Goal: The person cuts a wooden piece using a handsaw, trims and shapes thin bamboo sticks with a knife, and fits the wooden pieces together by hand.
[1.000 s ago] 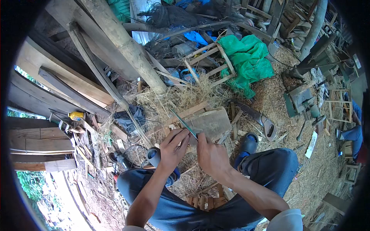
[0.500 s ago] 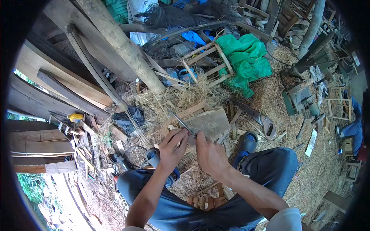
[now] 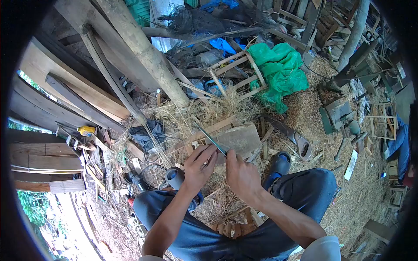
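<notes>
A long, thin metal strip (image 3: 206, 135), like a narrow blade or file, slants up and left from between my hands. My right hand (image 3: 243, 177) is closed around its near end, the fingers curled and the thumb side toward the strip. Beside it, my left hand (image 3: 199, 167) has bent fingers pressed against the strip's left side near the same end. What lies under the fingertips is hidden. Just beyond, a worn wooden block (image 3: 238, 140) sits on the straw-covered ground, with the strip passing its left edge.
A handsaw (image 3: 297, 140) lies to the right of the block. Dark clogs (image 3: 278, 167) are on my feet. Farther off are a green plastic sheet (image 3: 281, 71), a wooden frame (image 3: 235, 71), a bench vise (image 3: 339, 117), a leaning post (image 3: 150, 56) and another person's leg (image 3: 397, 141).
The strip and both hands have shifted slightly right in view; the surroundings shift the same way a little. The strip's face now shows a bluish sheen. Both hands keep their closed pose.
</notes>
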The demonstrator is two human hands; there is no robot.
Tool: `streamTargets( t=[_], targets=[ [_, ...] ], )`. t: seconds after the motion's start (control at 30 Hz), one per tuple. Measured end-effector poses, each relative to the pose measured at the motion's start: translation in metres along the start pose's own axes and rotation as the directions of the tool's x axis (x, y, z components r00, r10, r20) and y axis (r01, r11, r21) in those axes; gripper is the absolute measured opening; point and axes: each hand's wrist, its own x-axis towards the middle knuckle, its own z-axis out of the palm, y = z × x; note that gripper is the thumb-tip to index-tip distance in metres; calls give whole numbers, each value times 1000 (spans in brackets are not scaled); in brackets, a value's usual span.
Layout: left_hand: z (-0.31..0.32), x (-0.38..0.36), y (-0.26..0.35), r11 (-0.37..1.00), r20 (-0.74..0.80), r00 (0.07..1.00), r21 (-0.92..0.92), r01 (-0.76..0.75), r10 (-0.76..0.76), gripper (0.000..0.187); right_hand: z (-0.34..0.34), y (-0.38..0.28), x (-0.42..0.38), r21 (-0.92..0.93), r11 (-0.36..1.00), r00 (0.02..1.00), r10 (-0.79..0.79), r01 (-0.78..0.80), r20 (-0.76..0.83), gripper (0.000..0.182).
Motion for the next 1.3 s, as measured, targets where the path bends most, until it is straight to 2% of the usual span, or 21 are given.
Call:
streamTargets(
  t=[0.17,0.23,0.47,0.57,0.63,0.73,0.8,0.87,0.9,0.93,0.97,1.0,1.07,1.13,1.23,1.3],
  targets=[
    [0,-1,-1,1000,-4,1000,-4,8,-8,21,-1,-1,0,39,999,1000,9,-10,13,14],
    [0,-1,-2,1000,-16,1000,13,-25,25,20,-8,-3,2,169,984,997,37,-47,65,12],
    [-2,-1,0,999,-16,1000,28,-15,15,19,-12,-2,3,234,971,997,21,-38,73,9],
    [-4,1,4,999,-12,999,-7,51,-51,17,-12,-3,2,212,976,997,28,-43,74,9],
    [-14,11,7,995,-89,991,21,-95,96,19,-8,-1,1,186,982,998,21,-30,51,13],
    [-31,51,21,981,-201,964,120,-152,174,24,-2,2,0,154,988,1000,21,-24,21,17],
    [-43,90,49,954,-172,944,154,-257,282,29,-3,2,-1,182,983,1000,13,-17,19,18],
    [-48,116,78,920,-36,936,199,-338,351,42,1,5,-1,204,979,1000,7,-10,19,19],
    [-40,117,82,920,-45,935,197,-338,353,42,9,10,-2,228,973,998,-20,32,-56,18],
    [-29,118,85,863,95,916,312,-398,389,47,10,12,-2,248,966,990,-43,75,-132,19],
    [-21,118,85,783,240,884,412,-467,401,52,7,13,-2,243,967,990,-44,76,-137,19],
    [-7,109,67,782,241,883,410,-469,403,52,3,12,-2,254,963,989,-50,84,-136,19],
    [24,93,23,915,329,921,265,-304,210,54,-5,12,2,246,962,986,-79,114,-149,19],
    [22,102,31,899,345,913,292,-326,219,54,-2,9,1,207,978,1000,-4,3,4,27],
    [3,121,62,876,328,917,344,-338,226,54,-5,0,1,192,981,999,29,-26,-13,27],
    [-14,129,90,868,182,930,339,-364,319,54,-4,4,1,211,978,1000,-1,6,-21,26]
  ],
)
